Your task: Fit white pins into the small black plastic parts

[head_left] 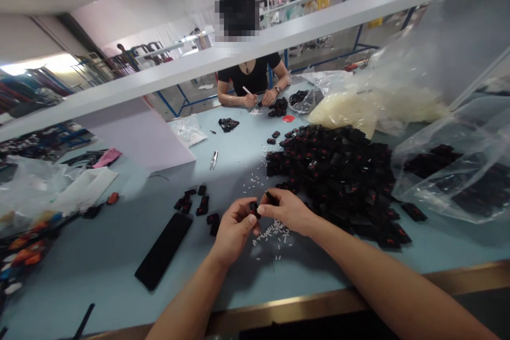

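Observation:
My left hand (234,228) and my right hand (287,210) meet over the light blue table (99,255), both pinched on one small black piece (254,208) held between the fingertips. My right hand also has a second dark piece (271,197) tucked under its fingers. Below the hands lie several small white bits (274,231). A big heap of black and red pieces (338,175) sits just to the right. Several finished-looking black pieces (197,204) lie to the left.
A black phone (164,251) lies left of my arms, small snips (214,159) farther back. Clear plastic bags (450,175) with black pieces and a bag of white material (374,106) fill the right. A person (251,77) works across the table under a white shelf (239,56).

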Available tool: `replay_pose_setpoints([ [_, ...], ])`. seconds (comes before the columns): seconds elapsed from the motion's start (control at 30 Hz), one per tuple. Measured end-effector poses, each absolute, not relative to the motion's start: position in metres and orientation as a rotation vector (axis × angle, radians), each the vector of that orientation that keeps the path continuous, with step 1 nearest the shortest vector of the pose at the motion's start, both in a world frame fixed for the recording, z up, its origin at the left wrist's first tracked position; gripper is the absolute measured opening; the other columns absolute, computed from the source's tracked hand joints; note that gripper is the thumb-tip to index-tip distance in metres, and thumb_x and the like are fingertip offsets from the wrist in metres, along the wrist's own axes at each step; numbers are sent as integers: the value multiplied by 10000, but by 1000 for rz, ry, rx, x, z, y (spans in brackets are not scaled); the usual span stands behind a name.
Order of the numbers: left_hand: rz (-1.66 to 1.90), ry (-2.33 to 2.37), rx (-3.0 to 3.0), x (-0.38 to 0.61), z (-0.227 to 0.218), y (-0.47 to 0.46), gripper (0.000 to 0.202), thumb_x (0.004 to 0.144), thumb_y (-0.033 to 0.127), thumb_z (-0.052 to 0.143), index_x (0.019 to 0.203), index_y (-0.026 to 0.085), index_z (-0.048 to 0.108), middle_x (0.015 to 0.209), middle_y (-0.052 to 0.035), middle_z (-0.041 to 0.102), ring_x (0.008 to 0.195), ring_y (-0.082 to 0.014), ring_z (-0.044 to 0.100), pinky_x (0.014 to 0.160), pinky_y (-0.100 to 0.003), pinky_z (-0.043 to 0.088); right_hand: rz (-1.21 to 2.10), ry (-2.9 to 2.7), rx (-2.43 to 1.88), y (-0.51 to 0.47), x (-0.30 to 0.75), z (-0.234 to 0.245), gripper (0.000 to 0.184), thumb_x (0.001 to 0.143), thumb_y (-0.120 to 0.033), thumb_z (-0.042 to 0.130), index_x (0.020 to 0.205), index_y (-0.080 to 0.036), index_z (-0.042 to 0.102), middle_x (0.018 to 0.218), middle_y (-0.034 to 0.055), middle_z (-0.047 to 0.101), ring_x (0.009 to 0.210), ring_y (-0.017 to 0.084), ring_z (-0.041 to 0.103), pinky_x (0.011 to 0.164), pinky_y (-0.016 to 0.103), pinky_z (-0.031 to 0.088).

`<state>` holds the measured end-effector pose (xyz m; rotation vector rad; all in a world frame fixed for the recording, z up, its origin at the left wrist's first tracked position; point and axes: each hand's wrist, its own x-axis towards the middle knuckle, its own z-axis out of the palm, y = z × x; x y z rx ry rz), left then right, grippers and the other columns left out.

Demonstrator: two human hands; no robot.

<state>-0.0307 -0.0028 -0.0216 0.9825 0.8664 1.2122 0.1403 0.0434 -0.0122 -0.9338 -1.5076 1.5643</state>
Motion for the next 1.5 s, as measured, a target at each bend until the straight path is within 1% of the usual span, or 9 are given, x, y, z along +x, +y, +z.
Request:
replay_pose_setpoints([
  [0.13, 1268, 887, 872, -29, -15, -2, 416, 732, 255, 765, 1118, 221, 614, 820, -9, 651, 618, -121, 615, 576, -257, 495, 1592, -1186, -907, 42, 140, -11, 522, 849, -643, 495, 757, -157, 660, 692, 28, 607, 610, 133, 507, 574, 263, 418],
  [0.2, 1282, 897, 840, -29, -14, -2, 417, 727, 254, 769, 1110, 219, 606, 819, -13, 664, 655, -137, 634, 602, -272, 508, 1594, -1078, -878, 41, 140, -10, 533, 837, -662, 504, 742, -164, 669, 691, 22, 596, 582, 123, 497, 581, 267, 454],
  [0.33, 1273, 898, 818, -29, -14, -2, 393, 720, 244, 777, 1064, 210, 591, 830, -26, 698, 716, -171, 675, 662, -304, 519, 1668, -1025, -798, 39, 142, -9, 522, 855, -653, 488, 767, -174, 675, 519, -41, 489, 420, 76, 375, 550, 263, 462],
  [0.47, 1266, 886, 838, -28, -15, -3, 385, 711, 234, 784, 1034, 207, 577, 842, -27, 713, 719, -182, 685, 672, -324, 525, 1741, -1023, -726, 37, 143, -6, 373, 817, -536, 631, 843, -166, 667, 617, 9, 631, 576, 123, 580, 604, 263, 474],
  [0.53, 1266, 880, 857, -28, -16, -3, 380, 715, 233, 781, 1032, 206, 572, 841, -27, 716, 729, -188, 688, 673, -330, 529, 1730, -1045, -723, 36, 143, -4, 296, 778, -448, 699, 848, -162, 661, 658, 21, 667, 619, 135, 611, 640, 275, 488],
  [0.63, 1268, 870, 878, -28, -17, -3, 370, 726, 225, 773, 1033, 201, 569, 855, -38, 725, 758, -193, 690, 678, -327, 532, 1700, -1088, -746, 35, 143, -3, 248, 782, -395, 689, 843, -157, 655, 649, 26, 683, 593, 136, 614, 630, 283, 495],
  [0.83, 1258, 852, 913, -29, -19, -2, 359, 747, 221, 756, 1049, 200, 563, 901, -63, 739, 800, -205, 694, 690, -335, 535, 1678, -1136, -746, 34, 142, -3, 238, 798, -391, 661, 822, -155, 645, 629, 23, 686, 576, 141, 625, 616, 289, 504],
  [1.13, 1251, 864, 913, -30, -21, -3, 369, 736, 230, 768, 1044, 205, 567, 867, -55, 740, 738, -192, 691, 685, -336, 532, 1664, -1147, -757, 33, 141, 0, 243, 791, -396, 662, 812, -155, 636, 616, 18, 682, 564, 142, 631, 613, 293, 519],
  [1.5, 1258, 846, 907, -28, -19, -3, 370, 715, 246, 787, 1019, 204, 581, 876, -56, 736, 754, -187, 673, 692, -333, 516, 1593, -1227, -827, 34, 140, 0, 232, 803, -396, 633, 802, -164, 633, 639, 19, 677, 578, 146, 627, 605, 291, 517],
])
